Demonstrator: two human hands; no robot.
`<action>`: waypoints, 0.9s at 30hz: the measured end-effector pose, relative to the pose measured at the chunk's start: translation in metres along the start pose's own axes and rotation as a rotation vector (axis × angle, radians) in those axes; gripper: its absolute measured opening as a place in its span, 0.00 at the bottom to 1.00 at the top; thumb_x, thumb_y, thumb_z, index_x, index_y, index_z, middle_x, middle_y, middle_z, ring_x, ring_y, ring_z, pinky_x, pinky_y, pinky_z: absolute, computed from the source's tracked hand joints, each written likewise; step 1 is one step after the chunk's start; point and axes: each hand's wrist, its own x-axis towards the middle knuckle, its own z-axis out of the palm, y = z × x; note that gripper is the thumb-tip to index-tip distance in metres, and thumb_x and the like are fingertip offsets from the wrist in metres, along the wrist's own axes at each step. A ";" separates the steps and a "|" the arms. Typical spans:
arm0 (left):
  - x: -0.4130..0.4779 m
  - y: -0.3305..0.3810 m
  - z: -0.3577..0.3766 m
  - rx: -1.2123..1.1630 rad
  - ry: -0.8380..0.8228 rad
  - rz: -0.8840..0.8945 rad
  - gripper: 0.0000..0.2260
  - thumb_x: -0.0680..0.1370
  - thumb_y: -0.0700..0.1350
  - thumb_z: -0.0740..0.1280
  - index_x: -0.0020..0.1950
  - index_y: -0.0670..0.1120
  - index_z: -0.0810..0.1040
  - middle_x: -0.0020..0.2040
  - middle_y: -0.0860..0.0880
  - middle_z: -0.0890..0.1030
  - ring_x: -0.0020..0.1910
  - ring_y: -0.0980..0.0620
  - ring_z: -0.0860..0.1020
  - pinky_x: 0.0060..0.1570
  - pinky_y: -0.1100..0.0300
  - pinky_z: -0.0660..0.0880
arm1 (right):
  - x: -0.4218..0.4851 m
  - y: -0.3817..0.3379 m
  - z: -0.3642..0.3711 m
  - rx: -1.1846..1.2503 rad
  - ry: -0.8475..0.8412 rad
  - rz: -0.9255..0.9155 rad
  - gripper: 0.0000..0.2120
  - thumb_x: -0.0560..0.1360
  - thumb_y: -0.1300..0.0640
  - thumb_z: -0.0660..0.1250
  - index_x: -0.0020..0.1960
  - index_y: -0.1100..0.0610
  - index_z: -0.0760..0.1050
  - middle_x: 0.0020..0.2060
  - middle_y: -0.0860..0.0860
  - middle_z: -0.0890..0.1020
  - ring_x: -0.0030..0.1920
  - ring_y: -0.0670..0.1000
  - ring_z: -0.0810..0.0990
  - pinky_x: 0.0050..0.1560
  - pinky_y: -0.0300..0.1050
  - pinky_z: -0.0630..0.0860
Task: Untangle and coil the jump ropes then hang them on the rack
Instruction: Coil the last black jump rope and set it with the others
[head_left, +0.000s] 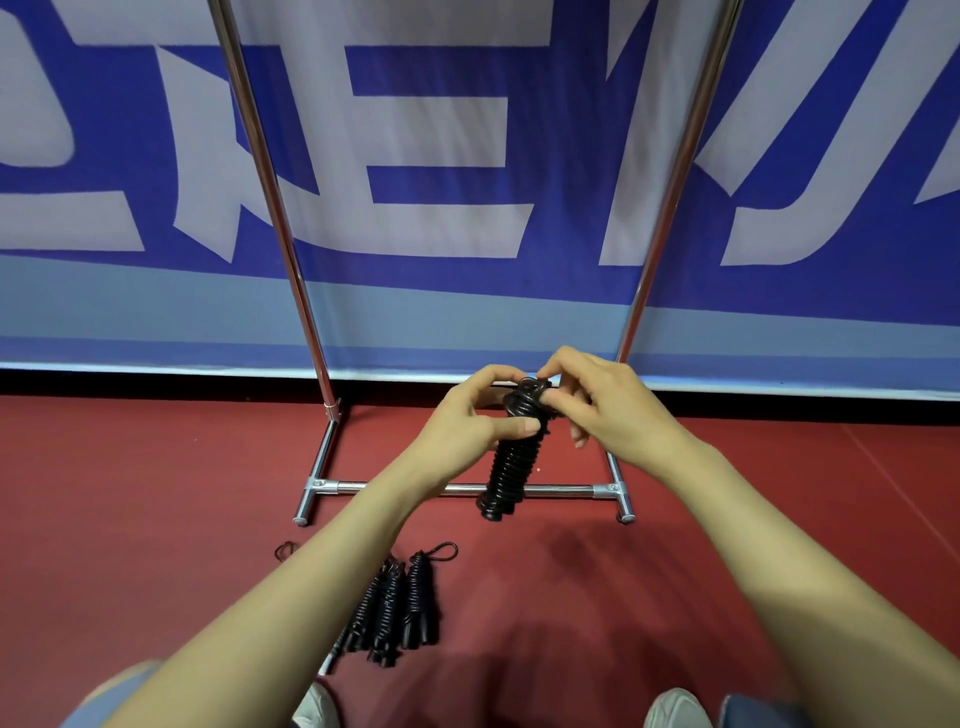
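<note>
Just ahead of us, several wound black jump ropes (395, 608) lie on the red floor (156, 467). Beyond them, our left hand (467, 421) grips the bundled rope (511, 467) in mid-air while our right hand (602, 410) pinches its top loops, before the chrome rack (561, 489) and blue banner (441, 156).

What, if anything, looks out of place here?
A small loose black loop lies alone on the red floor, left of the coiled jump ropes and apart from them. Nothing else stands out.

Blue-and-white banner (467, 156), red floor (156, 467), white shoes (675, 709)
</note>
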 end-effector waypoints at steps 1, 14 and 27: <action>0.001 -0.001 0.000 -0.009 0.013 0.011 0.16 0.72 0.35 0.72 0.56 0.50 0.77 0.52 0.48 0.82 0.47 0.55 0.81 0.44 0.65 0.76 | 0.001 0.001 0.000 0.035 0.006 0.013 0.03 0.79 0.60 0.64 0.51 0.53 0.72 0.35 0.52 0.77 0.26 0.47 0.79 0.33 0.36 0.76; 0.004 -0.001 -0.003 0.023 -0.080 -0.003 0.17 0.73 0.36 0.72 0.59 0.50 0.77 0.54 0.51 0.82 0.54 0.56 0.80 0.47 0.67 0.76 | -0.003 0.009 -0.015 0.397 -0.048 0.176 0.15 0.73 0.67 0.71 0.55 0.52 0.80 0.38 0.57 0.84 0.34 0.55 0.82 0.36 0.46 0.80; 0.002 -0.005 0.009 0.352 0.046 0.051 0.13 0.72 0.40 0.72 0.54 0.53 0.76 0.50 0.54 0.80 0.44 0.50 0.82 0.50 0.51 0.79 | 0.008 0.006 0.000 0.166 0.038 0.209 0.03 0.74 0.56 0.72 0.43 0.48 0.80 0.45 0.48 0.81 0.48 0.43 0.78 0.51 0.35 0.71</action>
